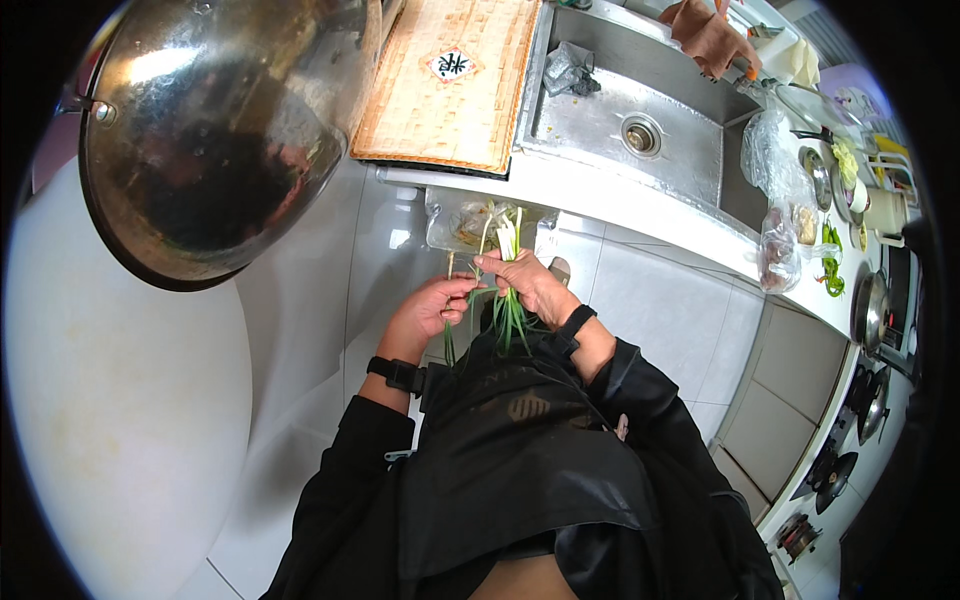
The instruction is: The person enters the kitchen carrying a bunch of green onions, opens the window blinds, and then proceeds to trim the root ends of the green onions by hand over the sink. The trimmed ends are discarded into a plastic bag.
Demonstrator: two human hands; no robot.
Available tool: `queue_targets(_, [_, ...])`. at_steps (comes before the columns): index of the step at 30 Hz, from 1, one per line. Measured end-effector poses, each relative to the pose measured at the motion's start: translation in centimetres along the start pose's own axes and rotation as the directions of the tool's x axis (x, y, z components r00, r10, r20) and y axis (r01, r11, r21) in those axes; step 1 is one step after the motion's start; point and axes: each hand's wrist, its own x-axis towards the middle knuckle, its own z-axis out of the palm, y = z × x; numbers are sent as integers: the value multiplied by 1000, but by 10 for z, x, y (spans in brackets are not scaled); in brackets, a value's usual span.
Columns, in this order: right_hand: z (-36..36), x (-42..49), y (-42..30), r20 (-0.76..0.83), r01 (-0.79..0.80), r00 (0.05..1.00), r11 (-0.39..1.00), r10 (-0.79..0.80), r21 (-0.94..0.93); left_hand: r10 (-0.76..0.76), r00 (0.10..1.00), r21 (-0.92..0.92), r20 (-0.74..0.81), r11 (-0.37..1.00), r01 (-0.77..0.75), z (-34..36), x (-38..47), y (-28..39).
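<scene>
A bunch of green onions (510,315) is gripped in my right hand (534,283), white ends pointing away from me and green leaves hanging towards my apron. One pale stalk leans left of the bunch near my right thumb. My left hand (431,306) is close beside it, thumb and fingers pinching a thin strand of onion (450,262) whose green part dangles below the fingers. Just beyond both hands is a bin lined with a clear plastic bag (442,229), with plant scraps (472,221) inside.
A large metal wok (225,150) is at the upper left above a white rounded surface (127,390). Ahead are a woven-topped box (442,112) and a steel sink (600,120). Plastic bags (780,255), green peppers (831,259) and pans (871,311) line the right counter.
</scene>
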Motion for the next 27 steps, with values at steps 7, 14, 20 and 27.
queue_targets(7, [0,-5,-6,-2,52,999,999,-52,-8,212,946,436,-246,895,-88,21,-2,3])
queue_targets(14, [0,-10,-4,65,85,994,996,-84,-24,201,958,497,-206,865,-75,25,-5,5])
queue_targets(20, [-5,-14,-6,172,23,985,999,-28,31,12,998,167,57,986,-21,3,-5,7])
queue_targets(27, [-4,-22,-15,365,-11,931,995,-25,97,-25,956,-16,294,999,31,-9,-6,4])
